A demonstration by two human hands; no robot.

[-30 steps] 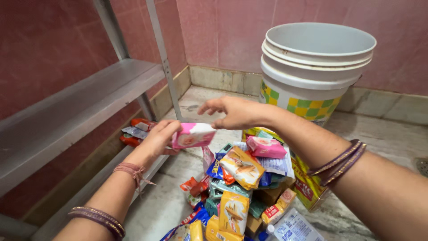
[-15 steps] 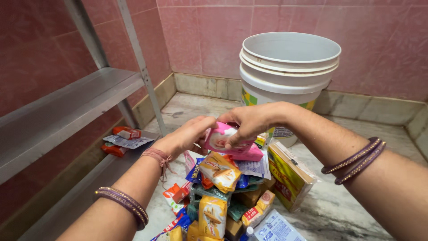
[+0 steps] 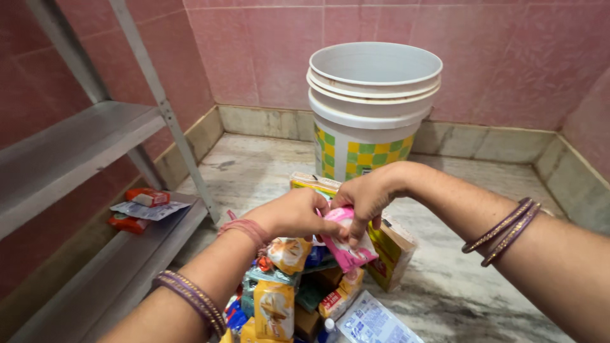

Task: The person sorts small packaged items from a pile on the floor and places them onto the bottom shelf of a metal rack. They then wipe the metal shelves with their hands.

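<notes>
Grey metal shelf rack [image 3: 70, 152] on the left, small packets [image 3: 143, 206] on its lower shelf. Stacked white buckets [image 3: 372, 101] at the far wall on the marble floor [image 3: 470, 279]. Heap of snack packets [image 3: 286, 286] in the near centre, yellow box [image 3: 391, 251] just right of it. Left hand [image 3: 295, 213] and right hand [image 3: 365, 194] both grip a pink packet [image 3: 346, 244] above the heap.

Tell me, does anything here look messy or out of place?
Yes. Snack packets lie in a loose heap on the marble floor under both hands, not on the shelves. A yellow box leans tilted beside the heap, and a few packets lie scattered on the low shelf.
</notes>
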